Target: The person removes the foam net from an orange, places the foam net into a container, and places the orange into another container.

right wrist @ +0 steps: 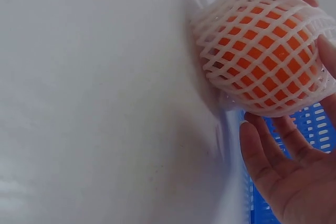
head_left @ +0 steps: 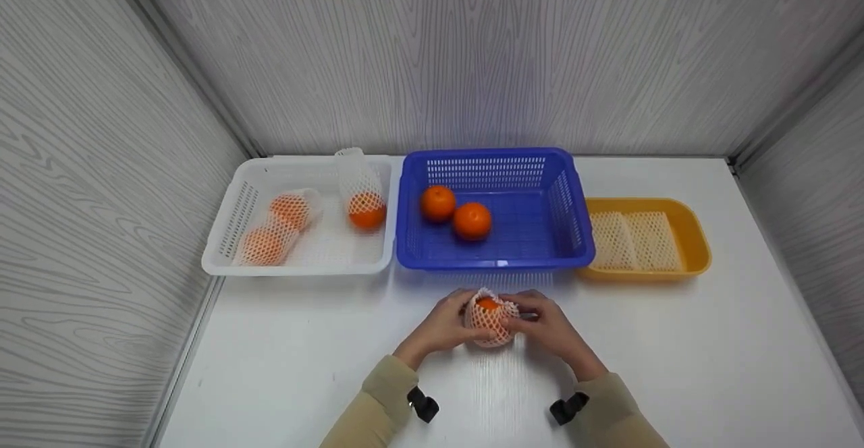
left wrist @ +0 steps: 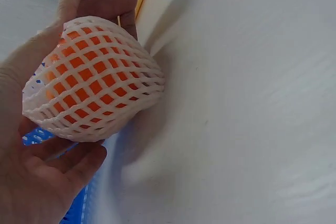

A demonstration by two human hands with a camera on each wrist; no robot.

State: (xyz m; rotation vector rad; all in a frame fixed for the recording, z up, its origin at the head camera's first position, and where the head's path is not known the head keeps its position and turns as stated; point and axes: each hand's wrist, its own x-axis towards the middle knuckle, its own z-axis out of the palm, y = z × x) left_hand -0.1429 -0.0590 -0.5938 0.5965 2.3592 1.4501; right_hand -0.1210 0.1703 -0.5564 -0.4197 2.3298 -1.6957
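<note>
An orange (head_left: 487,304) sits upright in a white foam net sleeve (head_left: 491,335) on the table, its top showing through the sleeve's open upper end. From the left, my left hand (head_left: 445,321) holds the netted orange, thumb on the near side and fingers round the far side. My right hand (head_left: 545,323) holds the sleeve's rim from the right, thumb at the upper edge. Both wrist views show the net (left wrist: 100,77) stretched over the fruit, its lower end gathered narrow (right wrist: 207,51) against the table.
Behind the hands, a blue basket (head_left: 499,262) holds two bare oranges (head_left: 472,221). The white basket (head_left: 304,270) at left has three oranges in foam nets, one (head_left: 367,212) only partly covered. At right, a yellow tray (head_left: 695,239) contains flat foam nets (head_left: 651,240).
</note>
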